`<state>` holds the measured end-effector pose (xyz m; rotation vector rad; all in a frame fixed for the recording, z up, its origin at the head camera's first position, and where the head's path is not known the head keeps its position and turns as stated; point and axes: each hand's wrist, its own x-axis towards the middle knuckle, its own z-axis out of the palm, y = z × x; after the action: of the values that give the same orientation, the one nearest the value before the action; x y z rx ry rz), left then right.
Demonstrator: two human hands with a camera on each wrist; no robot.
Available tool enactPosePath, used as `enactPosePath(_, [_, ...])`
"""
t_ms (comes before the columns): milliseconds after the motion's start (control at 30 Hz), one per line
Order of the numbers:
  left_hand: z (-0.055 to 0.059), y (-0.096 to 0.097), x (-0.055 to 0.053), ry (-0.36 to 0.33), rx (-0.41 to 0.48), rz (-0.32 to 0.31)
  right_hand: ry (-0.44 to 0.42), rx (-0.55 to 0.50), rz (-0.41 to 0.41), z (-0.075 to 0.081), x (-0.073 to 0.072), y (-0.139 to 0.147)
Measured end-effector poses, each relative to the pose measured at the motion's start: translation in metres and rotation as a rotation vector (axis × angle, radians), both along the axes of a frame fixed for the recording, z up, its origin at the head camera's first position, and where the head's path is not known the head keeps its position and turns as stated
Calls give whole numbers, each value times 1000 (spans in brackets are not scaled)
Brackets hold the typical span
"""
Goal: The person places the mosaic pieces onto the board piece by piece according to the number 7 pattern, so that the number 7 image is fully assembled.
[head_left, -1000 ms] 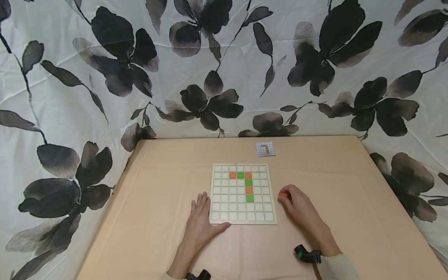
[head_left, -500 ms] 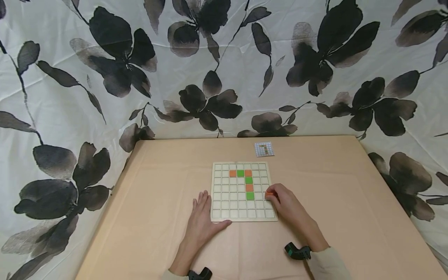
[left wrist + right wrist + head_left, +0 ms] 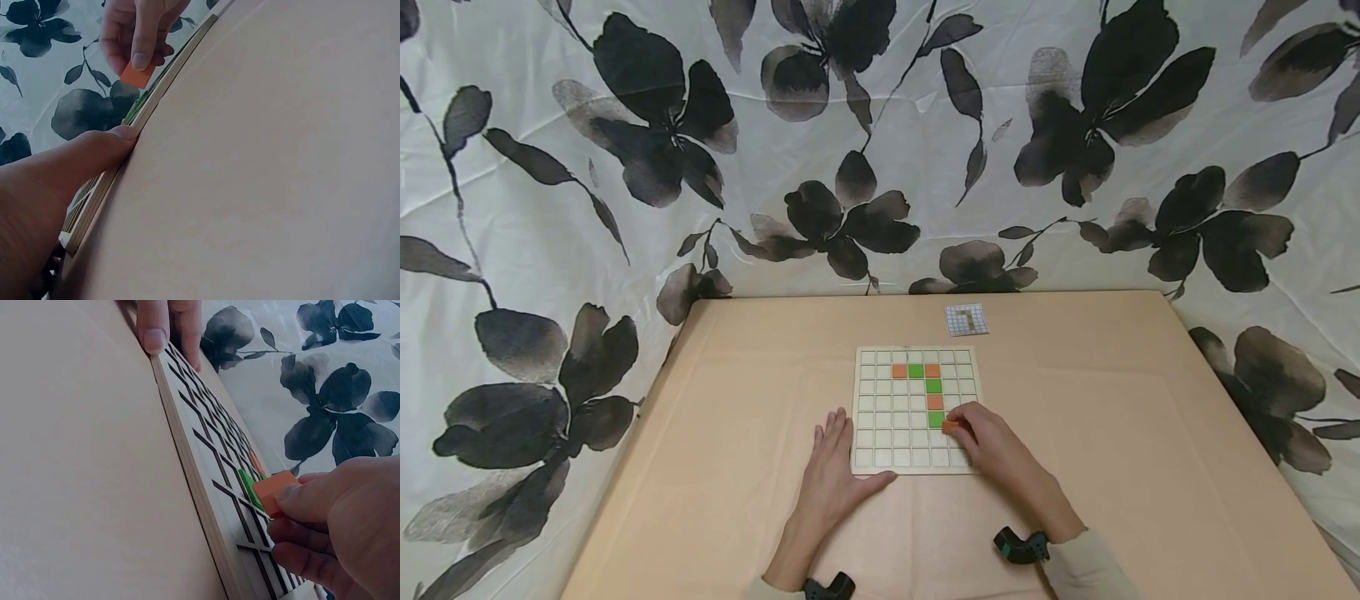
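A pale square grid board (image 3: 882,440) lies on the table, with orange and green square tiles (image 3: 933,386) set in a row and a column that form a hooked line. My left hand (image 3: 832,471) rests against it, fingers straight along the left side and thumb on the near edge. Between the thumb and fingers of my right hand (image 3: 996,446) is a loose orange square tile (image 3: 275,490). It is held above the board, tilted, just beside the lowest green tile (image 3: 936,419). In the left wrist view the orange tile (image 3: 137,75) hangs over the board's edge line.
A small card (image 3: 967,320) printed with a grid and a similar hooked pattern lies behind the board, near the table's far edge. Beyond the tan table (image 3: 760,375) hangs a white cloth (image 3: 955,167) with dark flowers.
My right hand has moved left from beside the board to over it, carrying the orange tile to the lowest green one. The left hand keeps its place.
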<state>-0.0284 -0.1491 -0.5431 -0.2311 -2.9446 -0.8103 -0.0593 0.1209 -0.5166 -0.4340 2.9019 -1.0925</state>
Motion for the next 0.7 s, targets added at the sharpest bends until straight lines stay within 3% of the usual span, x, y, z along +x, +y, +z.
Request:
enactPosePath(400, [0,0,0,-2,-5,-6,12,1,8,-4,4,-8])
enactPosePath(700, [0,0,1,2,-19,-4,52,19,67,-8,4,-9])
